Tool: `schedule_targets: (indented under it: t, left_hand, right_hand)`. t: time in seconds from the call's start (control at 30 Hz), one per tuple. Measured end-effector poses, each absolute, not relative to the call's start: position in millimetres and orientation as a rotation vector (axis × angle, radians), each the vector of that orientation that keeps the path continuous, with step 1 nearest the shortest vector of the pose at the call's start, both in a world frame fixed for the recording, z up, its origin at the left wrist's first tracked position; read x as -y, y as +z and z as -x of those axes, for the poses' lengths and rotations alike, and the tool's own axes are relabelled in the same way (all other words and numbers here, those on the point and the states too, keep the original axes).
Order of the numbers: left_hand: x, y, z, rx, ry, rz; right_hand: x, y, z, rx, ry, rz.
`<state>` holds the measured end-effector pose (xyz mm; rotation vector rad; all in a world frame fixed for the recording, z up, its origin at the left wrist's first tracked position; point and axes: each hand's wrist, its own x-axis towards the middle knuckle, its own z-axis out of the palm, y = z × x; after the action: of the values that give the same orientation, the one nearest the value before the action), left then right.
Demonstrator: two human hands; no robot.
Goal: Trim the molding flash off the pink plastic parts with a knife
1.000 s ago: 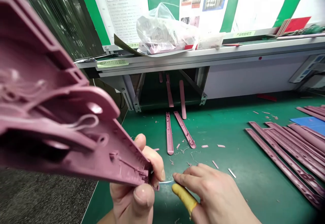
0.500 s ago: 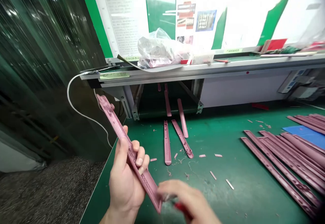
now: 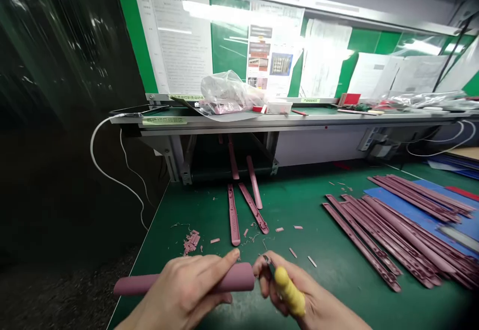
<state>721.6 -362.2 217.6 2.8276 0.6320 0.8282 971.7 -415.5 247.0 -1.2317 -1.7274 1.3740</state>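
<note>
My left hand (image 3: 190,287) is wrapped round a long pink plastic strip (image 3: 239,277), held level with its smooth rounded side up. In my right hand (image 3: 299,290) is what looks like a pair of nippers (image 3: 290,292) with a knobbly yellow handle; a small bit of metal shows by the fingers and the jaws are mostly hidden. The fingertips of my right hand are at the strip's right end. Beyond the hands, two pink strips (image 3: 234,215) lie hollow side up on the green table, and another pink strip (image 3: 254,182) lies rounded side up.
A heap of pink scraps (image 3: 191,241) lies left, with loose bits about. Many pink strips (image 3: 381,240) lie in rows at right, partly on a blue sheet (image 3: 464,225). A conveyor belt (image 3: 209,158) opens under the shelf (image 3: 299,124), which carries a plastic bag (image 3: 232,93).
The pink strip has turned from slanting, hollow side showing, to level with its rounded side up. My right hand has turned, showing the yellow handle. The view has tilted up and swung right.
</note>
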Motion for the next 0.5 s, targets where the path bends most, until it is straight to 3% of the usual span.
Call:
schedule_targets:
  t: [0.13, 0.5]
  left_hand:
    - [357, 234, -707, -0.666, 0.735, -2.845]
    - [355, 274, -691, -0.3, 0.635, -3.203]
  right_hand:
    - [427, 248, -973, 1.899, 0.793, 1.421]
    - [430, 246, -929, 2.209, -0.269, 1.095]
